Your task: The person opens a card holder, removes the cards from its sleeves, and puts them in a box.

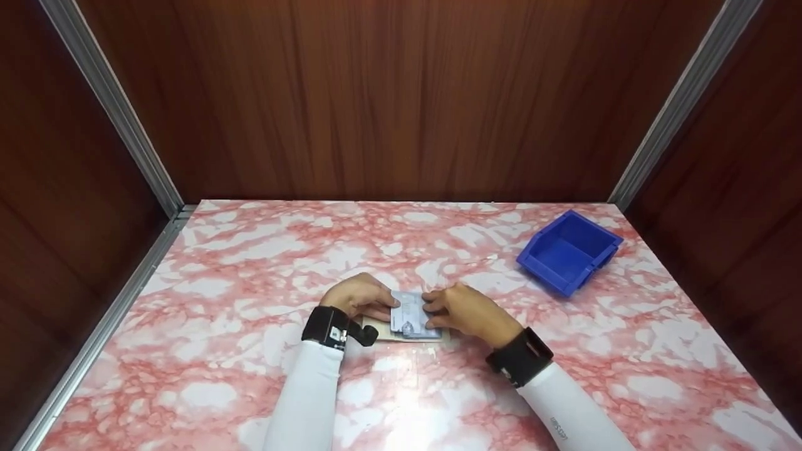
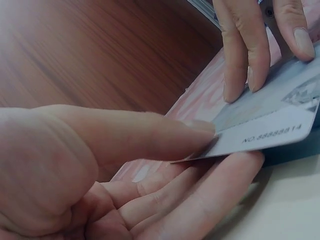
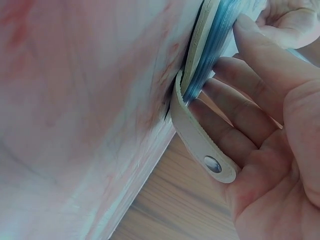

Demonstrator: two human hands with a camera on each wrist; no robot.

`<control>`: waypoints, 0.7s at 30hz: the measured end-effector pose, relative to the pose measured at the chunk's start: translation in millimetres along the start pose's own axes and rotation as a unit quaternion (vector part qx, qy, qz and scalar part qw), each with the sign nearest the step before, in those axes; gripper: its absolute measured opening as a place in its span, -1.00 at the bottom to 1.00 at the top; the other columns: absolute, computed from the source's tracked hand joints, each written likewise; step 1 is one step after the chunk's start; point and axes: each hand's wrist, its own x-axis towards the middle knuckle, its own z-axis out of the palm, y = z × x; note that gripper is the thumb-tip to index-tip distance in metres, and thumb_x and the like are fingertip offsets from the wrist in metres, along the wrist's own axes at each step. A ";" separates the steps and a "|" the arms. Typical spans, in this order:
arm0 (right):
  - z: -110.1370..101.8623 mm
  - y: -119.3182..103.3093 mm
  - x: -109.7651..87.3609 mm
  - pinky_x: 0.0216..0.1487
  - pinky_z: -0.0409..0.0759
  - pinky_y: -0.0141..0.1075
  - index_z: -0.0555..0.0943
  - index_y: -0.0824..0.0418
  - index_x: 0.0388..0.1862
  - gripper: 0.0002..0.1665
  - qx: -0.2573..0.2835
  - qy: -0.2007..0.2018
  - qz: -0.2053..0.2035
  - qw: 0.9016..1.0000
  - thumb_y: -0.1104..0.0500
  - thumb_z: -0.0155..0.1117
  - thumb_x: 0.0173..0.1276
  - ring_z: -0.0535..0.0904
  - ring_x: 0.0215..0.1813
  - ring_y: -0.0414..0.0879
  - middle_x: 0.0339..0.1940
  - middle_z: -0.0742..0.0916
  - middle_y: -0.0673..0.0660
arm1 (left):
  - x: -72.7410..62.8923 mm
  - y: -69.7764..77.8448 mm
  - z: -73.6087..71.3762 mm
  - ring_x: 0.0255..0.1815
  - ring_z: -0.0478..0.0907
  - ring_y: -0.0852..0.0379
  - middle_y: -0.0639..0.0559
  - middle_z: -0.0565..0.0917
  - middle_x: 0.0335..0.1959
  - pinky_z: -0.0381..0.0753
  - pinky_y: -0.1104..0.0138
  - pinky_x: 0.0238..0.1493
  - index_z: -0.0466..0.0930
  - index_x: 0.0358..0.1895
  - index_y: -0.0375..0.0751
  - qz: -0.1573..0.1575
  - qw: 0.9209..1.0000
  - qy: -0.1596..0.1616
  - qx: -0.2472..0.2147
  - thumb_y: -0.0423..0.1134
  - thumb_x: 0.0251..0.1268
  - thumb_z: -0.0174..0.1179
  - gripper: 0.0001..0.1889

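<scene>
A beige card holder (image 1: pixel 446 338) with a stack of bluish clear sleeves (image 3: pixel 207 60) lies on the table between the hands. My left hand (image 1: pixel 360 295) pinches a pale card (image 1: pixel 406 311), thumb on top and fingers beneath. Printed on the card's edge is a number, plain in the left wrist view. My right hand (image 1: pixel 467 311) grips the far side of the holder, its fingers along the sleeve edges and its thumb over the top. A strap (image 3: pixel 197 137) with a metal snap sticks out under the right fingers.
A blue open bin (image 1: pixel 567 254) stands at the back right of the red-and-white marbled table (image 1: pixel 250 388). Brown wood panels (image 1: pixel 401 100) with metal corner posts enclose the back and both sides.
</scene>
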 end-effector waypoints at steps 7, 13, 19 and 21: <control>-0.3 1.3 -0.1 0.18 0.53 -0.20 0.65 0.05 -0.03 -0.55 0.005 -0.002 0.001 1.000 -0.10 0.33 0.12 0.59 0.11 -0.02 0.12 0.64 0.09 | 0.6 1.4 -1.6 -0.29 0.70 -0.06 -0.25 0.68 -0.23 0.70 0.24 -0.17 0.47 -0.08 -0.45 0.003 1.000 -0.001 0.013 -0.45 -0.08 0.34 -0.58; 0.4 1.6 -0.4 0.17 0.54 -0.19 0.65 0.06 -0.03 -0.54 0.006 0.000 -0.003 1.000 -0.10 0.33 0.12 0.59 0.11 -0.03 0.12 0.63 0.10 | -3.0 1.2 -8.3 -0.29 0.71 0.06 -0.08 0.74 -0.30 0.56 0.19 -0.24 0.51 -0.06 -0.17 -0.034 0.997 0.024 0.066 -0.27 -0.11 0.41 -0.55; 0.7 1.1 -0.6 0.14 0.56 -0.21 0.66 0.09 -0.05 -0.56 0.011 0.004 -0.009 1.000 -0.08 0.34 0.12 0.60 0.10 -0.05 0.10 0.65 0.10 | -7.4 -0.8 -17.3 -0.30 0.71 0.09 -0.03 0.75 -0.32 0.55 0.24 -0.35 0.48 -0.06 -0.12 -0.048 0.996 0.034 0.073 -0.23 -0.13 0.42 -0.53; 0.5 0.9 -0.6 0.15 0.56 -0.22 0.66 0.08 -0.04 -0.56 0.009 0.004 -0.010 1.000 -0.08 0.34 0.12 0.60 0.10 -0.05 0.11 0.65 0.09 | -8.2 -2.0 -20.0 -0.30 0.71 0.07 -0.07 0.75 -0.32 0.59 0.26 -0.39 0.48 -0.06 -0.15 -0.044 0.997 0.035 0.061 -0.26 -0.14 0.43 -0.52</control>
